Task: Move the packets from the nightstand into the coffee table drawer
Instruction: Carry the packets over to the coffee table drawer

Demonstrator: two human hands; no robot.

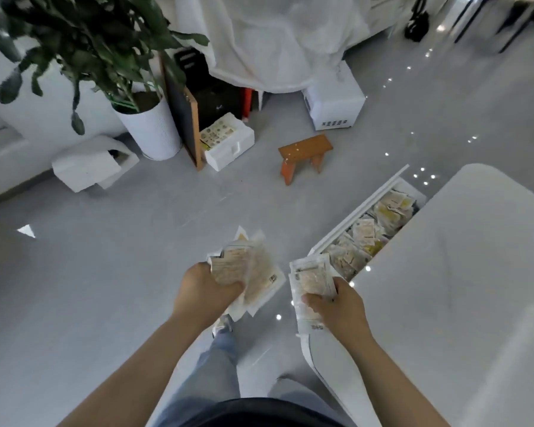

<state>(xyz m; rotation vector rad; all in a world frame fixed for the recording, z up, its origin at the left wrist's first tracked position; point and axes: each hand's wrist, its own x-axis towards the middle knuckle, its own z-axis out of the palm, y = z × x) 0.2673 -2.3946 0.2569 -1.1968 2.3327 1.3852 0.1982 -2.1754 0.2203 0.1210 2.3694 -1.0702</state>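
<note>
Packets fill both grips — left grip and right grip each pinch a bunch. Best lower them flat into the open drawer, middle right.

packets at lower centre: were pale tan, white-edged, with dark print
packets in drawer: were cream and yellow
drawer: was white
coffee table: was plain white
floor: was glossy light grey, dotted with bright glints
stool: was orange-brown
plant: leaves were dark green
pot: was white, finely ribbed
trousers: were faded blue
cloth at top centre: was white
</note>
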